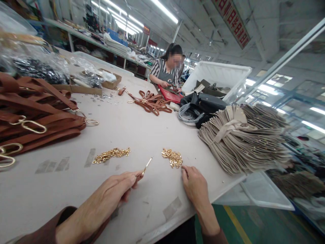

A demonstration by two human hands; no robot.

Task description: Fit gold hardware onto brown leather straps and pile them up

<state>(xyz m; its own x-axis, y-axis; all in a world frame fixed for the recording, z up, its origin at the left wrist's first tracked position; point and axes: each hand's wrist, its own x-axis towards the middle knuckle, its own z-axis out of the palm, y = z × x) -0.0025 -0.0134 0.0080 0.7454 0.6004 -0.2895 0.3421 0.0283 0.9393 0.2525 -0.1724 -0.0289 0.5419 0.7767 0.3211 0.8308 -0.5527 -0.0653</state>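
Observation:
My left hand [119, 189] is closed around the end of a brown leather strap [139, 176]. Gold metal hardware [147, 165] sticks out past my fingertips, above the table. Part of the strap seems to run down beneath my forearm. My right hand [195, 184] has its thumb and fingers pinched together at the near edge of a small pile of gold metal pieces [173, 157]. Whatever sits in that pinch is too small to make out. Another pile of gold pieces [111, 155] lies to the left, beyond my left hand.
Brown straps with gold rings [38, 112] are heaped at the left, and more straps [152, 102] lie farther back. A tied bundle of beige pieces [238, 135] stands at the table's right edge, beside black bags [203, 105]. Across the table a person [169, 69] handles something red.

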